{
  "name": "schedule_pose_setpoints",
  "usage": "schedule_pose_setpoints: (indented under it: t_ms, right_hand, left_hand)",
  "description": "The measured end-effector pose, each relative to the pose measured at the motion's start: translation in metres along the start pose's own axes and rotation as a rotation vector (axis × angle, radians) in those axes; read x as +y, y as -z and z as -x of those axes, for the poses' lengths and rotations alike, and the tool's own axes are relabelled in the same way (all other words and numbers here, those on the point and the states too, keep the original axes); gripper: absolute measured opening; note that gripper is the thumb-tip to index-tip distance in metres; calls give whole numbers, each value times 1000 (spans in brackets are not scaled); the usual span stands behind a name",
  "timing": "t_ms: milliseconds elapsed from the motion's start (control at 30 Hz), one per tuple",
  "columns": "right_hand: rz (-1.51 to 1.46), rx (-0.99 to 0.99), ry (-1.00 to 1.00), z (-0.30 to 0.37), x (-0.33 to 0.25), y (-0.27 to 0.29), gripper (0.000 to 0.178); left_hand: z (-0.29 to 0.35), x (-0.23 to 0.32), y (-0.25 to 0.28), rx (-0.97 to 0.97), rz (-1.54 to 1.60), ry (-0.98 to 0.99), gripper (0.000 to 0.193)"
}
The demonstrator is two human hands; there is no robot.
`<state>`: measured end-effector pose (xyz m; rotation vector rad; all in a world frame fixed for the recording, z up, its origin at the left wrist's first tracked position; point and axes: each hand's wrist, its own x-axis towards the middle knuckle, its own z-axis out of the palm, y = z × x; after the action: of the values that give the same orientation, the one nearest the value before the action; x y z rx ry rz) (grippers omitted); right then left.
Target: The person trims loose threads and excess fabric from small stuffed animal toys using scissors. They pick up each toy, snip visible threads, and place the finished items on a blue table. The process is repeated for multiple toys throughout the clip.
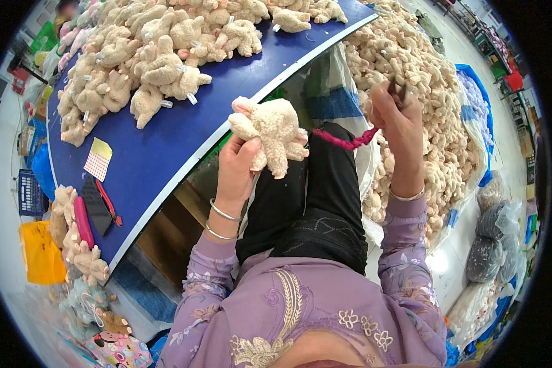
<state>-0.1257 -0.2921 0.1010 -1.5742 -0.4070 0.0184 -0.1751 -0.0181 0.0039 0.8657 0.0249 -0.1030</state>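
Observation:
My left hand (239, 156) is closed on a cream plush toy (275, 132) with pale pink ears and feet, held up over my lap beside the table edge. My right hand (400, 116) is raised to the right, its fingers wrapped round a small dark metal tool (398, 92). Most of that tool is hidden by the fingers, so its exact kind does not show. A twisted magenta cord (349, 143) runs from the right hand toward the toy. Whether the cord's far end touches the toy, I cannot tell.
A blue table (165, 156) bears a heap of similar plush toys (159, 55), red-handled pliers or cutters (108, 202) and a sticker sheet (98, 159). On my right, a big sack overflows with more plush toys (435, 153). Dark bundles (487, 245) lie on the floor.

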Motion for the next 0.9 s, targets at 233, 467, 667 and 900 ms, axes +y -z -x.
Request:
schedule_pose_setpoints:
  t_ms: [233, 467, 667, 900]
  right_hand:
    - [277, 146, -144, -4, 19, -30, 25]
    - [163, -178, -180, -3, 31, -70, 32]
    - [161, -266, -217, 0, 30, -73, 23]
    - [-107, 535, 216, 0, 73, 38, 27]
  left_hand:
    - [1, -2, -3, -42, 41, -50, 36]
    - [0, -11, -15, -53, -122, -46, 28]
    - [-16, -14, 0, 74, -308, -169, 25]
    - [-53, 83, 18, 230, -940, -649, 22]
